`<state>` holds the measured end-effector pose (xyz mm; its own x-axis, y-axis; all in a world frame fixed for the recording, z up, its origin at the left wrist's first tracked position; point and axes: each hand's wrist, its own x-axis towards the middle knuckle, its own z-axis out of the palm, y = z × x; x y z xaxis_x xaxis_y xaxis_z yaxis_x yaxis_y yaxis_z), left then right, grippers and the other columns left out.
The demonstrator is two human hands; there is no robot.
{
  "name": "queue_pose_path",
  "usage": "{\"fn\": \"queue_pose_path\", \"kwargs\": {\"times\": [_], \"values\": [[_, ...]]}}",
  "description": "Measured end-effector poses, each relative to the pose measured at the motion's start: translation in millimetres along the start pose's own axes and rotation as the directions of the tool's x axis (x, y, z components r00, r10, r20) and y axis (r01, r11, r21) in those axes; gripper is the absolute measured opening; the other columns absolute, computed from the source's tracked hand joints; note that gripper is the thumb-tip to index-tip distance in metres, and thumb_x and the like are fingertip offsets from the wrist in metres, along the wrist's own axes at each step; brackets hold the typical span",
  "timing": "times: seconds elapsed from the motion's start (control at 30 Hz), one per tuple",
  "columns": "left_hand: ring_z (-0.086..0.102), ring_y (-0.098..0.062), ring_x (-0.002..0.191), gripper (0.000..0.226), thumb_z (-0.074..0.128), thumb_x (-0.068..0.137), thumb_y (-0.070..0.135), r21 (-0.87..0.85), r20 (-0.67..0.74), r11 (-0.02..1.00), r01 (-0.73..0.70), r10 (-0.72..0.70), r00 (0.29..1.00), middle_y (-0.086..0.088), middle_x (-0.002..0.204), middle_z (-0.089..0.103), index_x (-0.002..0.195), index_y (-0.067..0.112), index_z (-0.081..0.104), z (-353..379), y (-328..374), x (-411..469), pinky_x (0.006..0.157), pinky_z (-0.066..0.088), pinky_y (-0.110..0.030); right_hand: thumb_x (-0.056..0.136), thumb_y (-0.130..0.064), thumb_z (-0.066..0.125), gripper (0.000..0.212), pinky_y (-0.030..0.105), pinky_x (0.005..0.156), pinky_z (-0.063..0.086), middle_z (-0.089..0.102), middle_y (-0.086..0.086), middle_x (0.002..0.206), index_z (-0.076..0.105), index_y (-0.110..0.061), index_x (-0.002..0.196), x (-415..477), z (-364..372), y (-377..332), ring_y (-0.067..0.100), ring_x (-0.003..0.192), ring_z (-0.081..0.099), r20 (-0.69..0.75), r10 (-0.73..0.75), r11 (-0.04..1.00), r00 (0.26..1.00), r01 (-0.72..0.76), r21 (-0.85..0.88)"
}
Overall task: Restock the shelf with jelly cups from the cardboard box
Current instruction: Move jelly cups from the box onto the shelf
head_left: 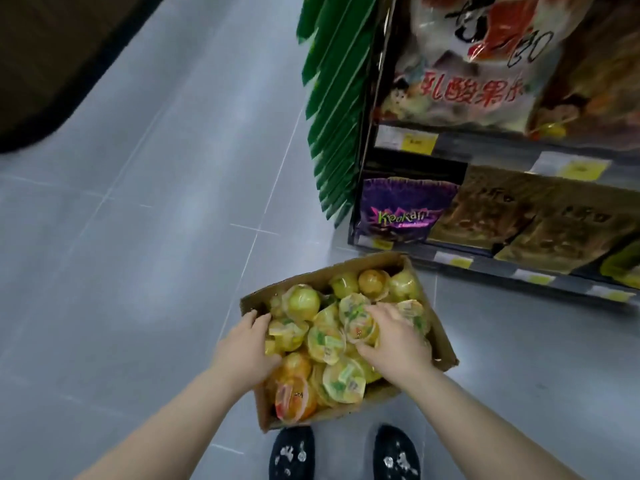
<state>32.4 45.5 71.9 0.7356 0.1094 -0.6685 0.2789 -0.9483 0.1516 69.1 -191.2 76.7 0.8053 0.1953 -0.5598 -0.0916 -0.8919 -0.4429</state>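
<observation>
Jelly cups (343, 379) heaped in box (441, 341), lower centre of frame, on floor (138, 237) below shelf (485, 142) | left hand (249, 344) curled round one at box's left | right hand (394, 337) gripped another mid-box

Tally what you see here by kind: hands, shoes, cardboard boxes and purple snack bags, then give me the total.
hands: 2 (left hand, right hand)
shoes: 2 (left shoe, right shoe)
cardboard box: 1
purple snack bag: 1
total: 6
</observation>
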Motion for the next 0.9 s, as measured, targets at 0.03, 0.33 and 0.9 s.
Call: {"fn": "queue_pose_path", "kwargs": {"times": [0.03, 0.33, 0.9], "values": [[0.025, -0.023, 0.143, 0.078, 0.057, 0.087, 0.042, 0.037, 0.011, 0.999, 0.006, -0.007, 1.000, -0.003, 0.160, 0.013, 0.152, 0.021, 0.018, 17, -9, 12, 0.111, 0.032, -0.032, 0.088, -0.038, 0.061, 0.066, 0.033, 0.105, 0.038, 0.026, -0.006, 0.153, 0.033, -0.028, 0.146, 13, 16, 4, 0.018, 0.134, 0.036, -0.002, -0.026, 1.000, 1.000, 0.026, 0.008], [0.011, -0.031, 0.142, 0.088, 0.061, 0.074, 0.062, 0.581, -0.054, 0.813, 0.031, 0.000, 0.999, -0.007, 0.154, 0.014, 0.146, 0.023, 0.029, 109, -49, 83, 0.105, -0.014, -0.068, 0.089, -0.026, 0.059, 0.062, 0.031, 0.108, 0.034, 0.027, -0.008, 0.149, 0.033, -0.029, 0.145, 98, 120, 11, 0.013, 0.135, 0.032, -0.015, -0.317, 0.948, 0.948, 0.317, 0.021], [0.048, -0.023, 0.110, 0.074, 0.070, 0.052, 0.063, -0.404, -0.579, 0.915, 0.013, -0.267, 0.770, 0.003, 0.109, 0.057, 0.113, 0.026, 0.053, 91, -42, 69, 0.092, 0.039, -0.035, 0.078, -0.013, 0.069, 0.071, 0.038, 0.093, 0.050, 0.036, 0.002, 0.130, 0.036, -0.026, 0.139, 83, 165, 0, 0.022, 0.110, 0.051, 0.623, -0.414, 0.789, 0.664, 0.602, -0.118]]}}
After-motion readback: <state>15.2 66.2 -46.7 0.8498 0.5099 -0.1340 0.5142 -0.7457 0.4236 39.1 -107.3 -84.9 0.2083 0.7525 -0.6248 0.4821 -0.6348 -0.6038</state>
